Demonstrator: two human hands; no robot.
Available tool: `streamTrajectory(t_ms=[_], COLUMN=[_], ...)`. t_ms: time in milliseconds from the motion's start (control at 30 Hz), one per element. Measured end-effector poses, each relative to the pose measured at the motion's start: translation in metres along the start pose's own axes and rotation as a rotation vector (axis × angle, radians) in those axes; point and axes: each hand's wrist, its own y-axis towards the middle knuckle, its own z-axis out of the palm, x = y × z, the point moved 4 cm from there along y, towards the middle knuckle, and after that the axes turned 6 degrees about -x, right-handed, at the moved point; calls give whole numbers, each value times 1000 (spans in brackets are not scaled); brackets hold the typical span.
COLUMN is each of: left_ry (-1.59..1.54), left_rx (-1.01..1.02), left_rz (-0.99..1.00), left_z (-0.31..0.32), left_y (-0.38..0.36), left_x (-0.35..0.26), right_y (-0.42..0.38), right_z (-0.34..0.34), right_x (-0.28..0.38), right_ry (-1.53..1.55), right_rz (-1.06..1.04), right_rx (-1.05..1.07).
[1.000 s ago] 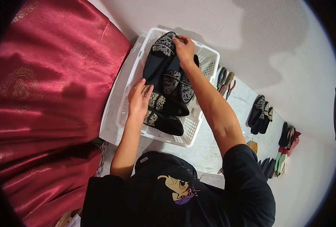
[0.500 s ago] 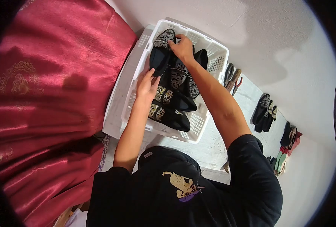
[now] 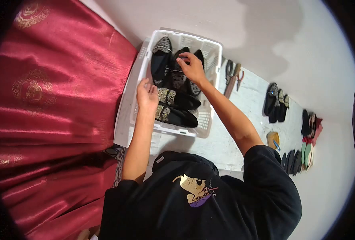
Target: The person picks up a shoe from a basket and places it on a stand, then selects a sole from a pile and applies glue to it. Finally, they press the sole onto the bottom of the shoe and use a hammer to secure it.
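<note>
A white plastic basket (image 3: 203, 127) holds several black shoes with patterned uppers. At its left side lies a shoe with a silver-patterned upper (image 3: 160, 62), toe toward the far wall. My left hand (image 3: 146, 96) is open over the basket's left rim, fingers slightly curled, close to that shoe's near end and holding nothing. Above the middle shoes hovers my right hand (image 3: 192, 69), thumb and fingers bent but apart, with nothing visible between them. Two shoes with gold-patterned uppers (image 3: 176, 117) lie crosswise at the near side. My right hand partly hides the silver-patterned shoes under it.
On the white table (image 3: 241, 116), scissors (image 3: 229, 70), a wooden-handled tool (image 3: 234, 78) and red-handled pliers (image 3: 240, 80) lie right of the basket. Farther right are more shoes (image 3: 276, 104), a yellowish block (image 3: 273, 139) and dark shoe pieces (image 3: 292, 162). A red curtain (image 3: 65, 100) hangs at left.
Both hands have come off the left silver-patterned shoe, which now lies in the basket. My right hand has shifted over the middle shoes. The view has moved, showing more of the table at right.
</note>
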Motion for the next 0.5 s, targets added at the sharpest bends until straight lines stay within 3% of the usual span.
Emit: streamTrajectory(t_ms=[100, 233, 300, 500], left_ry=[65, 119, 158, 508], left_rx=[64, 268, 490, 724], left_rz=[16, -9, 47, 0], left_z=[0, 2, -1, -31], left_y=[-49, -117, -144, -216], left_x=[2, 40, 66, 156], right_y=[-58, -137, -179, -301], right_z=[-42, -100, -129, -208], right_x=[22, 40, 45, 18], right_ry=[96, 190, 176, 129], right_rz=[-80, -22, 22, 240], right_rx=[-114, -200, -261, -415])
